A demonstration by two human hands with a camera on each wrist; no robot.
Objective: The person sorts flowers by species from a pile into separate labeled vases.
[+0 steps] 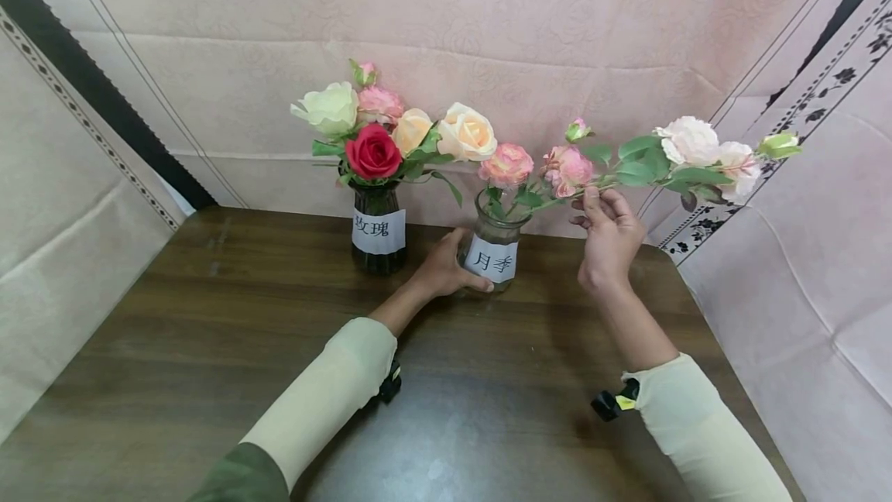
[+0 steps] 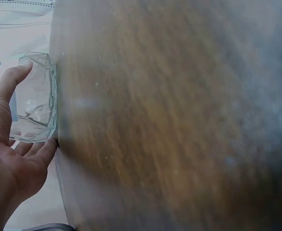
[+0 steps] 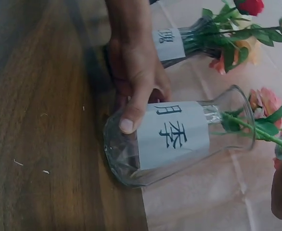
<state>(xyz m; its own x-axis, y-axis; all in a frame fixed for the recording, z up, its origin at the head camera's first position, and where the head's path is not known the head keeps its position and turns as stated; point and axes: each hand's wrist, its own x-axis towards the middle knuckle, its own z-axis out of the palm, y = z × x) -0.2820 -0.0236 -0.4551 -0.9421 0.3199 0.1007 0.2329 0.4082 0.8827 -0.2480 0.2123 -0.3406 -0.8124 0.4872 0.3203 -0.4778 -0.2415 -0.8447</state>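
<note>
My left hand [image 1: 446, 266] grips the lower part of a clear glass vase [image 1: 498, 229] with a white paper label, its thumb across the front near the base. In the left wrist view that hand's fingers reach round the glass. My right hand [image 1: 616, 242] pinches the green stem [image 3: 272, 137] of a long flower branch with pale pink-white blooms [image 1: 688, 141] and a bud at its far end. The branch leans far to the right, its stem running into the vase mouth. Pink flowers [image 1: 507, 165] stand at the vase's mouth.
Left of the clear vase stands a dark ribbed vase [image 1: 379, 263], also labelled, holding red, cream, pink and peach roses. Its peach rose [image 1: 467, 132] leans toward the clear vase. Both stand near the back edge of the brown wooden table [image 1: 230, 347], before a pale cloth backdrop [image 1: 230, 76].
</note>
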